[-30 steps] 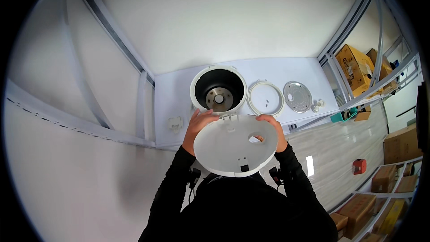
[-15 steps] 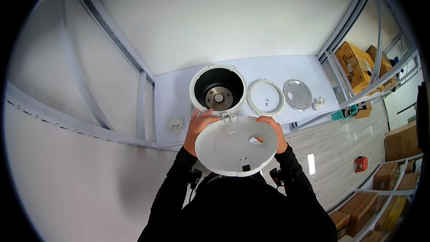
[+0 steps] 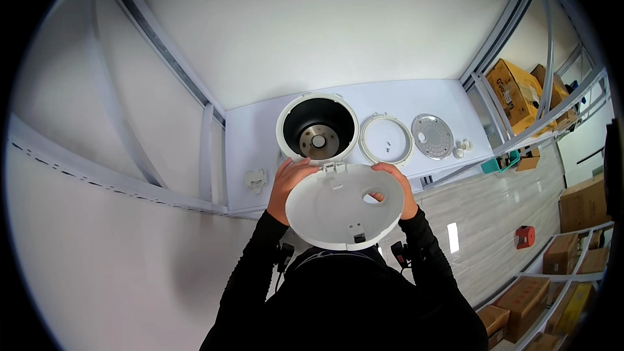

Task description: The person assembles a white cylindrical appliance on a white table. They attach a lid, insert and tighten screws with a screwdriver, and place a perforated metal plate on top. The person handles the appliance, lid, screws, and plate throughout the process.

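Observation:
Between my hands is a white oval rice cooker lid shell [image 3: 325,211], its hollow inner side facing up. My left hand [image 3: 286,185] grips its left edge, fingers along the upper rim. My right hand [image 3: 398,188] holds the right edge; some of its fingers show through the round hole in the shell. Just beyond stands the white rice cooker body [image 3: 283,138], open at the top, with a dark inside wall and a metal heating plate [image 3: 318,142] at the bottom. The shell's hinge edge lies close to the body's near rim; whether they touch I cannot tell.
On the white table [image 3: 260,123], a white ring [image 3: 366,151] surrounds several small screws. Right of it lie a perforated metal disc [image 3: 432,136] and small white caps [image 3: 463,149]. A white plastic part [image 3: 256,180] sits at the left. Cardboard boxes [image 3: 520,309] fill shelves at right.
The lid shell has risen slightly in the picture, its lower edge tilting a little away from my body. Both hands keep their hold on it. The parts on the table stay put.

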Available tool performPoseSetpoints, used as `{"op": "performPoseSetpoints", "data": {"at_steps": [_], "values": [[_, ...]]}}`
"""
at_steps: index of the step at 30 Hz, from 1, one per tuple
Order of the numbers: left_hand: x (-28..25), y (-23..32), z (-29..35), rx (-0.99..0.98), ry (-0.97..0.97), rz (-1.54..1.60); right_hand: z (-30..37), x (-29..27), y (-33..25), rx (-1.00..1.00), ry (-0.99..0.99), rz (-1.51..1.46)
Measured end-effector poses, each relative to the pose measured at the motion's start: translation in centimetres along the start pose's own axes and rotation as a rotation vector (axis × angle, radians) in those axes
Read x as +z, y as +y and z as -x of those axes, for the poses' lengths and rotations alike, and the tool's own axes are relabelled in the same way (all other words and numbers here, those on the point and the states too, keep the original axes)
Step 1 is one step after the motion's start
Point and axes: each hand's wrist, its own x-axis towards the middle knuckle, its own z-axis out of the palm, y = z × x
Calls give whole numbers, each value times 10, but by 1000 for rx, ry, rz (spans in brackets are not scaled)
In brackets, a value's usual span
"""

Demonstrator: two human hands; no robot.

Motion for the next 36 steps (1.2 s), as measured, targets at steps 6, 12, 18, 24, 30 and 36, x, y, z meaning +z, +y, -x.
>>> {"op": "performPoseSetpoints", "data": {"at_steps": [6, 12, 18, 24, 30, 36], "values": [[2, -2, 0, 21, 1, -15, 0, 0, 1, -31, 14, 58], [11, -20, 4, -7, 22, 3, -6, 2, -9, 50, 17, 47], [14, -18, -1, -58, 87, 42, -12, 3, -17, 66, 32, 71], [15, 2, -9, -235, 251, 37, -27, 11, -13, 38, 116, 53], [10, 4, -20, -254, 362, 48, -56, 19, -16, 159, 168, -24], [13, 3, -28, -331, 425, 42, -78, 28, -10, 171, 230, 83]]}}
